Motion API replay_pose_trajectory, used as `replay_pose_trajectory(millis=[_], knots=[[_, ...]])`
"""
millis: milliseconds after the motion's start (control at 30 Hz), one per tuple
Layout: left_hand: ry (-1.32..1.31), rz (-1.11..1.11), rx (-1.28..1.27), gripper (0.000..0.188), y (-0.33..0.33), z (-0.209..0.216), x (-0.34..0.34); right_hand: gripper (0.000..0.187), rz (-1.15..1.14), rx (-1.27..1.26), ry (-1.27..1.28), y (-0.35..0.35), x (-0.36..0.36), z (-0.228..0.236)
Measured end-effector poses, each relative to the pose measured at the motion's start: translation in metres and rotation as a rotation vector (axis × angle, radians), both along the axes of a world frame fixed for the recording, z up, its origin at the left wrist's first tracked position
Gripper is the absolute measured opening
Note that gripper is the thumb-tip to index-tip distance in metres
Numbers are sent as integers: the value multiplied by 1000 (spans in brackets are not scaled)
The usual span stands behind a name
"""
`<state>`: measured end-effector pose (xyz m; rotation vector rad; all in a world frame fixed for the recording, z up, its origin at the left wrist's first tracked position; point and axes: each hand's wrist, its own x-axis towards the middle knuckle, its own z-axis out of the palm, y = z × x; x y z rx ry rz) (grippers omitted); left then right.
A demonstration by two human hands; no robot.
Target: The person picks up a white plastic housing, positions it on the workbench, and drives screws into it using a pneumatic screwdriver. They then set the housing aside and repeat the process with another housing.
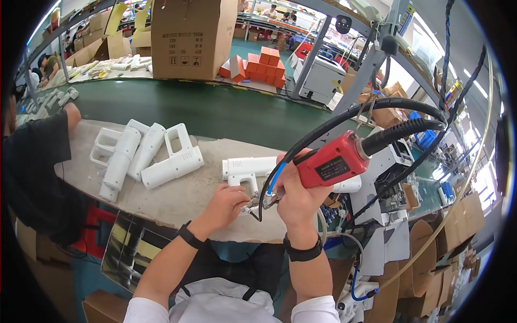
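Note:
My right hand (296, 202) is wrapped round a red electric screwdriver (336, 161), which has a thick black cable and a thin blue-ended hose. Its metal tip points down and left, beside the handle of a white gun-shaped plastic housing (250, 166) lying on the worktop. At that handle, my left hand (227, 205) is closed, fingertips close to the driver's tip; the exact contact is partly hidden. To the left rest several more white gun-shaped housings (175, 161), lying on their sides with loop handles and small holes.
A grey-beige sheet (215, 148) covers the worktop. Beyond it runs a green conveyor belt (215, 105), with a large carton (191, 37) and orange boxes (258, 67) behind. A co-worker's dark sleeve (40, 161) is at left. Black cables (404, 177) hang at right.

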<state>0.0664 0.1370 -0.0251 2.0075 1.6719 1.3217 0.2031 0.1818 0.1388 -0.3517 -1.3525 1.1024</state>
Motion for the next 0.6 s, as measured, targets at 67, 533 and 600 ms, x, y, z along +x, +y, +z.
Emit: replay_pose_trajectory(millis=[67, 533, 600], knots=[[-7, -7, 25, 11, 2, -2, 1, 18, 6, -8, -3, 1, 2, -1], [-168, -49, 80, 18, 8, -2, 13, 21, -57, -33, -21, 10, 9, -14], [-281, -1, 143, 19, 15, 1, 8, 19, -124, 126, -142, 23, 11, -32]])
